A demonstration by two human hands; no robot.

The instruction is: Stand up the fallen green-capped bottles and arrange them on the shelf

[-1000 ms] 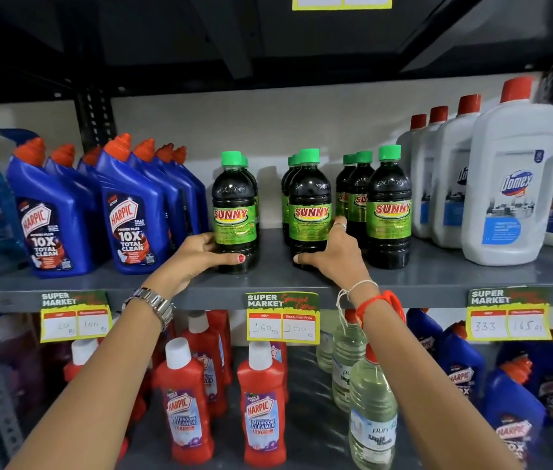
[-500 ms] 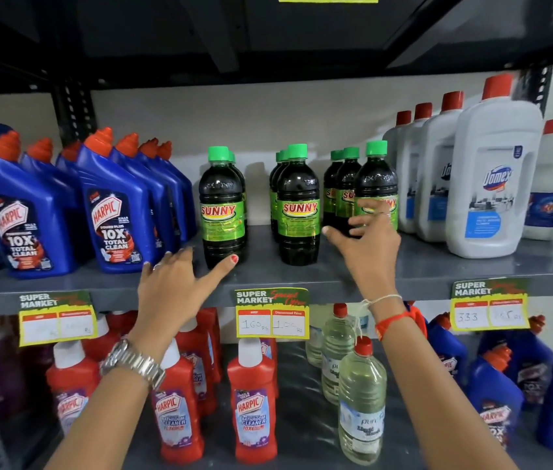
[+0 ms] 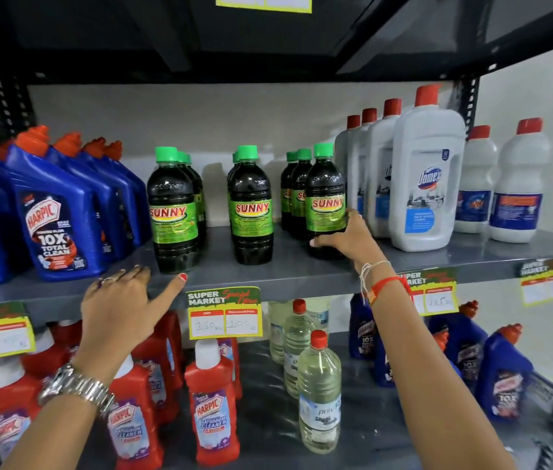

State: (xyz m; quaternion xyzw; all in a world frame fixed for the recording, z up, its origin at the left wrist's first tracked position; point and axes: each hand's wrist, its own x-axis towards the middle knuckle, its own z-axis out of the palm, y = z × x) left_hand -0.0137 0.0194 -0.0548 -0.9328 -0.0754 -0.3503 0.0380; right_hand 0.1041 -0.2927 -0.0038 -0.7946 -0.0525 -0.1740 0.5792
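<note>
Three short rows of dark green-capped Sunny bottles stand upright on the grey shelf (image 3: pixel 282 266). The left row's front bottle (image 3: pixel 173 212) and the middle row's front bottle (image 3: pixel 251 206) stand free. My right hand (image 3: pixel 346 239) is wrapped around the base of the right row's front bottle (image 3: pixel 324 198). Fingers spread, my left hand (image 3: pixel 122 300) rests at the shelf's front edge, just below the left front bottle, holding nothing.
Blue Harpic bottles (image 3: pixel 54 215) crowd the shelf's left, white Domex bottles (image 3: pixel 427 178) its right. Price tags (image 3: pixel 224 312) hang on the shelf edge. The lower shelf holds red Harpic bottles (image 3: pixel 212 412), clear bottles (image 3: pixel 319 391) and more blue ones.
My left hand let go of the left front bottle and dropped to the shelf edge. My right hand moved from the middle bottle to the right front bottle and gripped its base.
</note>
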